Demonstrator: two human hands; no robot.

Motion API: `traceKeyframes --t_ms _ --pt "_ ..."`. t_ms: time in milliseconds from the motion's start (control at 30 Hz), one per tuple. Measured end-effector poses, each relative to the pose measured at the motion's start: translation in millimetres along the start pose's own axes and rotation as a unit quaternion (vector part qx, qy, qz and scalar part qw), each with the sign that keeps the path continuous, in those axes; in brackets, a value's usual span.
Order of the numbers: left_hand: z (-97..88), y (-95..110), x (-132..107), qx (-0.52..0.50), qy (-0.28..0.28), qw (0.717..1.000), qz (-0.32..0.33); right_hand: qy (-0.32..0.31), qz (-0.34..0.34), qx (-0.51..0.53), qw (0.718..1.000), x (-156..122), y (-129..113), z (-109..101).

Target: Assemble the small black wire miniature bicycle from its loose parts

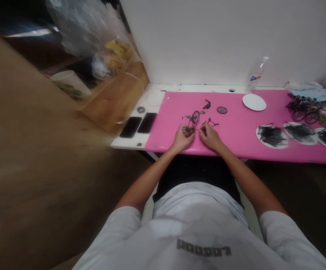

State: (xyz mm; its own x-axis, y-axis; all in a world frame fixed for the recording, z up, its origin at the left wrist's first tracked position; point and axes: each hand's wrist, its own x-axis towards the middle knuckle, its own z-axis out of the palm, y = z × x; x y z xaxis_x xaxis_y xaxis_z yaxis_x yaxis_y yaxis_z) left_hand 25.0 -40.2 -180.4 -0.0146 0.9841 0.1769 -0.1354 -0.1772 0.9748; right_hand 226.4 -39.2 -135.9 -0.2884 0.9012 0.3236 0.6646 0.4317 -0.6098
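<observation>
We note the white counter [129,144] at centre frame. A pink mat [236,150] covers most of it, likely so small dark parts show. At right, three plates [272,135] keep black pieces heaped apart. Two phones [139,124] sit left, off the mat. Left hand [183,138] pinches the miniature bicycle [193,119] mid-mat, steadying it. Right hand [210,137] is closed on a thin dark piece [199,130] beside it. A loose wheel [222,110] lies just beyond.

A single view, worn on the person's head, looks forward and steeply down over the white shirt [196,217] to the pink tabletop [236,148] against a white wall [222,37]. The left hand [183,138] and right hand [211,137] sit mid-frame, small, well away from the lens.
</observation>
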Motion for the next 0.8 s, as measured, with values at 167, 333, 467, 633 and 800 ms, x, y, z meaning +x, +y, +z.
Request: traceKeyframes --t_ms 167,333,467,633,800 --pt "0.1 1.0 0.4 -0.010 0.002 1.000 0.000 -0.015 0.010 0.000 1.000 1.5 2.1 0.4" --pt "1.5 4.8 0.5 -0.014 0.012 1.000 -0.010 -0.024 0.015 -0.015 0.999 2.5 0.3 -0.9" --pt "2.0 7.4 0.4 -0.016 0.013 1.000 -0.013 -0.026 0.017 -0.024 0.999 2.5 -1.9 -1.7" --pt "0.4 7.1 -0.1 -0.008 0.011 1.000 -0.008 -0.029 0.019 -0.029 0.999 2.7 -2.9 -2.6" --pt "-0.1 4.9 0.1 -0.007 0.005 1.000 -0.002 -0.036 0.025 -0.037 0.998 2.7 -4.6 -4.0"
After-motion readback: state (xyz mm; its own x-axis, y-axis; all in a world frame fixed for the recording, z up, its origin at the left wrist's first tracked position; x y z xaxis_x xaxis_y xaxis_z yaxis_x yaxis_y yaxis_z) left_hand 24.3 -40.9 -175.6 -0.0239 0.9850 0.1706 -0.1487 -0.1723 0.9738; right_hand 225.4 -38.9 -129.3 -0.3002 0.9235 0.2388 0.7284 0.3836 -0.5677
